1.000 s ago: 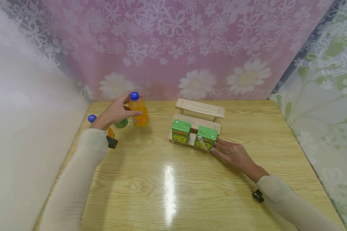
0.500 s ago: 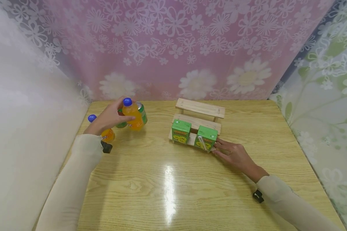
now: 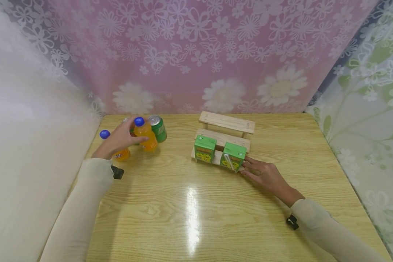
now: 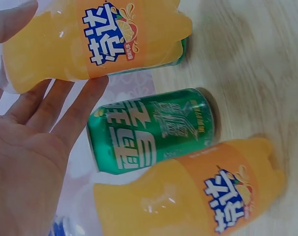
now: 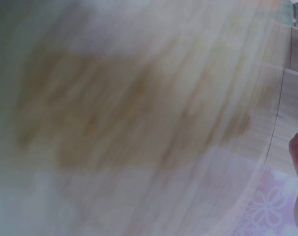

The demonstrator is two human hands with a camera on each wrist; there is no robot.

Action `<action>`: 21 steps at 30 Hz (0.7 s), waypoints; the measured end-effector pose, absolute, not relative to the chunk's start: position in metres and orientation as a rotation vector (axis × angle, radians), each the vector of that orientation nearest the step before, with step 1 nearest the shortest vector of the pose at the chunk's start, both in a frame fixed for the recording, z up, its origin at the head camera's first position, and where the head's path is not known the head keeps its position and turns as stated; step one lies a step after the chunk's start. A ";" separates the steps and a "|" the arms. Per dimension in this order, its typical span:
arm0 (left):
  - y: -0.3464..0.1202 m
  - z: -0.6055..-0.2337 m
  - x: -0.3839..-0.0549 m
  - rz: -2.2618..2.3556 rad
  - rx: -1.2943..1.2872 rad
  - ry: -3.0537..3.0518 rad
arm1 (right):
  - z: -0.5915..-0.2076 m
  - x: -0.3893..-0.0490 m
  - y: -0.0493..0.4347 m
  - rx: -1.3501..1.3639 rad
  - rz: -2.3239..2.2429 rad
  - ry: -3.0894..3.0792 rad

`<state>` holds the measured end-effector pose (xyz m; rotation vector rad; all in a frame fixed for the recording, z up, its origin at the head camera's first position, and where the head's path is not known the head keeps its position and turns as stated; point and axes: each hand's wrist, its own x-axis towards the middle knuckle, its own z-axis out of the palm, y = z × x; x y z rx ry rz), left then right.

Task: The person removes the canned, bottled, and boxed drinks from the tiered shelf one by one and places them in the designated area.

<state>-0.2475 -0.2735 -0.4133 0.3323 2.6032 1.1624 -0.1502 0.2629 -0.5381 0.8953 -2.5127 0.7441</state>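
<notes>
My left hand holds an orange soda bottle with a blue cap, thumb on one side and fingers on the other. A green soda can stands just behind the held bottle. Another green can shows in the left wrist view, mostly hidden by my hand in the head view. A second orange soda bottle stands by my left wrist. My right hand grips the right end of a tiered wooden stand low down, its fingertips close beside a green juice box on the lowest step.
Another green juice box sits on the left of the same step. The upper steps rise behind. Floral curtains hang at the back and sides of the wooden table.
My left hand has carried the orange bottle left and toward me, uncovering the green can behind it. My right hand, the stand and the juice boxes stay put.
</notes>
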 end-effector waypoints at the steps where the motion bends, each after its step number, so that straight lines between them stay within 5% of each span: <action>1: -0.274 -0.414 -0.247 1.145 0.328 2.608 | -0.538 -0.150 0.263 0.894 0.744 -2.515; 21: -0.279 -0.427 -0.239 1.008 0.282 2.664 | -0.538 -0.149 0.263 0.875 0.768 -2.541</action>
